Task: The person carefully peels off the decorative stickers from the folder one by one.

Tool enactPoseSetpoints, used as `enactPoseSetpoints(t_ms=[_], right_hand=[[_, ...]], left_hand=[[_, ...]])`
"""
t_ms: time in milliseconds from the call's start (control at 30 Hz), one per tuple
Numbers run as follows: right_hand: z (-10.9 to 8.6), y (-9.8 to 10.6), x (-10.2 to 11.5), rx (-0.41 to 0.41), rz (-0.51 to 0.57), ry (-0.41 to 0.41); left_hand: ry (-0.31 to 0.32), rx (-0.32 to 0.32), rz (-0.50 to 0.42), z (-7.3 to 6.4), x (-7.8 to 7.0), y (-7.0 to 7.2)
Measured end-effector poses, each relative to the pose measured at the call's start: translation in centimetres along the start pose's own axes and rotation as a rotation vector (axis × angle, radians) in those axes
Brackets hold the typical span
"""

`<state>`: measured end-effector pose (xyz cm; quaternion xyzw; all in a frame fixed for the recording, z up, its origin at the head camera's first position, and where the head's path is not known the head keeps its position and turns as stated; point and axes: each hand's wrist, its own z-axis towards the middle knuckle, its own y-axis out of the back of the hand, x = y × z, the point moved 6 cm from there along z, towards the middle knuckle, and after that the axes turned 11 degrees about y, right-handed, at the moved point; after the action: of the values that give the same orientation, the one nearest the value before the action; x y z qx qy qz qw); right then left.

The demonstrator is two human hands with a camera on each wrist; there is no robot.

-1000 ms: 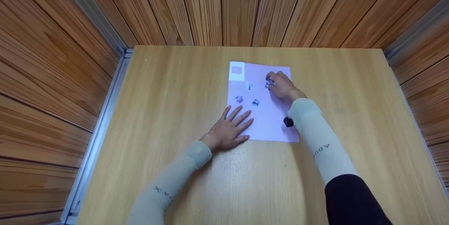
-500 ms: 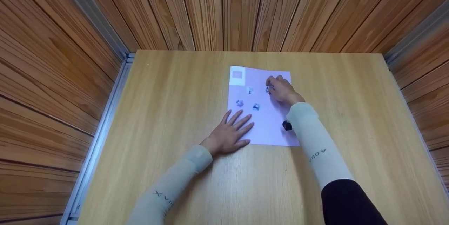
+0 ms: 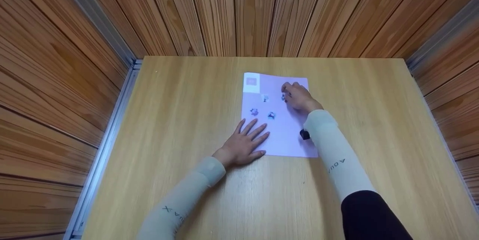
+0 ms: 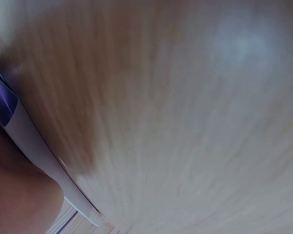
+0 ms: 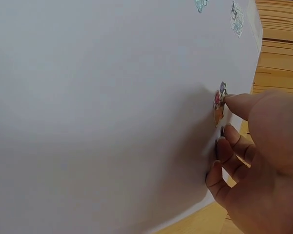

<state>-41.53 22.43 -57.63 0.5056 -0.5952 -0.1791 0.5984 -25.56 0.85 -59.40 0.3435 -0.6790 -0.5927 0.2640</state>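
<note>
A pale lilac sheet of paper [image 3: 288, 135] lies on the wooden table. My left hand [image 3: 243, 144] rests with spread fingers on its lower left part, near the edge. Over the upper right part, my right hand [image 3: 299, 97] touches a small colourful sticker [image 5: 219, 105] with the thumb tip. In the right wrist view its other fingers are bent, with their tips near or on the paper below the sticker. The left wrist view shows mostly blurred table and a bit of my left hand [image 4: 24, 204] beside a folded paper edge [image 4: 39, 146].
Other small stickers sit on the sheet: a pale one [image 3: 265, 98], a pinkish one [image 3: 254, 112] and a dark-and-white one [image 3: 271, 115]. A white square with a pink print [image 3: 251, 82] marks the sheet's upper left corner. Wood-panel walls [image 3: 254, 11] surround the table [image 3: 179, 112].
The whole head view has shifted slightly downward. My right hand stays at the same sticker with barely any movement, and my left hand keeps its place on the paper.
</note>
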Motion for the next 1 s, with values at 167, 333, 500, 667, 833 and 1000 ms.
enactPoseSetpoints(t_ms=[167, 333, 500, 667, 833, 1000], right_hand=[[-0.06, -0.06, -0.12, 0.017, 0.011, -0.032], [-0.13, 0.06, -0.01, 0.008, 0.028, -0.042], [-0.03, 0.18, 0.01, -0.002, 0.026, -0.025], [0.01, 0.38, 0.1, -0.008, 0.009, 0.013], [0.09, 0.39, -0.04, -0.004, 0.029, 0.021], [0.07, 0.38, -0.16, 0.009, 0.045, 0.024]], left_hand=[[-0.006, -0.008, 0.0, 0.07, -0.17, -0.18], [-0.01, -0.005, -0.002, 0.15, -0.17, -0.14], [-0.003, 0.007, 0.005, 0.2, -0.08, 0.01], [0.009, 0.026, 0.011, 0.24, 0.0, -0.06], [0.014, 0.034, -0.012, 0.14, 0.01, 0.06], [0.018, 0.045, -0.023, 0.05, -0.04, 0.14]])
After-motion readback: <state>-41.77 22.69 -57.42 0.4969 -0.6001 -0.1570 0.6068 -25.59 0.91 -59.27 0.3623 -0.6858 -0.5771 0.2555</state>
